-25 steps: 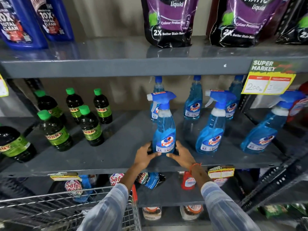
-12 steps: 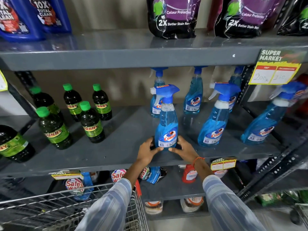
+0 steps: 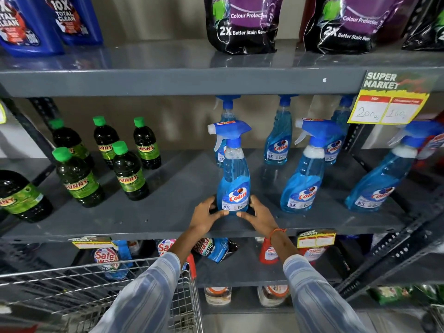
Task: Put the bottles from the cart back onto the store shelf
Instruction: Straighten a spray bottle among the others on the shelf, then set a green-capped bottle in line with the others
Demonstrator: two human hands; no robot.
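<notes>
A blue Colin spray bottle (image 3: 234,181) stands upright near the front of the grey middle shelf (image 3: 168,212). My left hand (image 3: 206,216) cups the left side of its base and my right hand (image 3: 258,216) cups the right side, thumbs almost meeting in front of it. Both hands touch the bottle. Several more blue spray bottles stand to the right (image 3: 302,183) and behind (image 3: 278,140). The wire cart (image 3: 72,284) is at the lower left under my left sleeve; its contents are not visible.
Several dark bottles with green caps (image 3: 128,174) fill the shelf's left part. Above, purple pouches (image 3: 240,25) and blue detergent bottles (image 3: 28,22) sit on the upper shelf. A yellow price tag (image 3: 386,104) hangs at right. A slanted metal upright (image 3: 396,248) crosses the lower right.
With both hands at its base, the spray bottle has slid a little further back onto the shelf. It now stands flat there.
</notes>
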